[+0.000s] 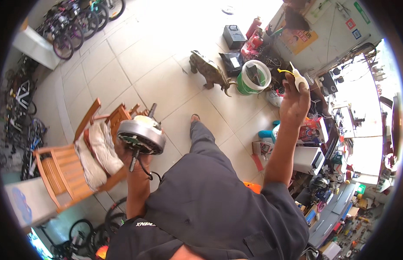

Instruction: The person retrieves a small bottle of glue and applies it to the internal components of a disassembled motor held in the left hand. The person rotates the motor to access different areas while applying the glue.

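Note:
My left hand is closed around a round metal hub motor, holding it up at the left, in front of the wooden chair. A threaded axle sticks out of both sides of the motor, and a black cable dangles from it. The palm is mostly behind the motor. On the right, my raised right hand grips a small cream squeeze bottle with a thin pointed nozzle. A yellow strip shows beside the fingertips. The bottle and the motor are far apart.
A wooden chair with a pale cushion stands left. Ahead are a bull figure, a green-and-white bucket and a dark box. Cluttered shelves and a tool drawer unit line the right. Bicycles stand far left.

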`<state>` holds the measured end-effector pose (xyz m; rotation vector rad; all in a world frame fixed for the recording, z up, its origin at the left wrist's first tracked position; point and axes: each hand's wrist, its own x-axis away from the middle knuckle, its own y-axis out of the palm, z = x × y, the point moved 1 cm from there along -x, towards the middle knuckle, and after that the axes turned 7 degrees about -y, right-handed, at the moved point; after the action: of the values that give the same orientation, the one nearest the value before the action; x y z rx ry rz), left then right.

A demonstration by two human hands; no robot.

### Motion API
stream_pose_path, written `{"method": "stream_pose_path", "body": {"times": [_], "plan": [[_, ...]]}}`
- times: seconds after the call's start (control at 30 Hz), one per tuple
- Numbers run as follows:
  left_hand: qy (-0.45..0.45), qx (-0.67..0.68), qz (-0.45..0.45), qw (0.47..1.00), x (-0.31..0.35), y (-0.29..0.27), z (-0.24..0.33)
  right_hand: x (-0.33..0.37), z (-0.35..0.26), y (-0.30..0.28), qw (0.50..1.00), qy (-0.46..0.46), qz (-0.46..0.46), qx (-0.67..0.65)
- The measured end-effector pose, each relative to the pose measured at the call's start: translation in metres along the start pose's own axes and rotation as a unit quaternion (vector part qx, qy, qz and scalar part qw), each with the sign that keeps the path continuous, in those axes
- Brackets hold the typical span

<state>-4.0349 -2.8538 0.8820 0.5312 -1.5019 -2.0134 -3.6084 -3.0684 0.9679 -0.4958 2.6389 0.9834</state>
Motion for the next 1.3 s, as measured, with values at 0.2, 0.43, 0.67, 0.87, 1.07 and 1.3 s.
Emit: {"method": "stream_pose_path", "body": {"times": [0.2, 0.43, 0.67, 0.87, 1.07, 1.3], "plan": [[-0.019, -0.022, -0.024, 0.999, -0.162, 0.012, 0.07, -0.131, 0.141, 0.086, 0.989, 0.057, 0.012, -0.138], [-0.092, -0.001, -0.076, 0.993, -0.338, 0.004, 0.144, -0.248, 0.253, 0.162, 0.988, 0.075, 0.024, -0.131], [-0.037, -0.063, 0.018, 0.997, -0.539, -0.02, 0.218, -0.34, 0.366, 0.188, 0.989, 0.035, 0.029, -0.14], [-0.078, -0.134, 0.068, 0.986, -0.693, -0.001, 0.258, -0.392, 0.397, 0.224, 0.99, -0.037, 0.128, 0.048], [-0.118, -0.096, 0.038, 0.988, -0.829, -0.022, 0.278, -0.468, 0.435, 0.228, 0.958, -0.071, 0.2, 0.194], [-0.134, -0.093, -0.01, 0.987, -0.961, -0.028, 0.28, -0.549, 0.483, 0.214, 0.935, -0.093, 0.239, 0.243]]}}
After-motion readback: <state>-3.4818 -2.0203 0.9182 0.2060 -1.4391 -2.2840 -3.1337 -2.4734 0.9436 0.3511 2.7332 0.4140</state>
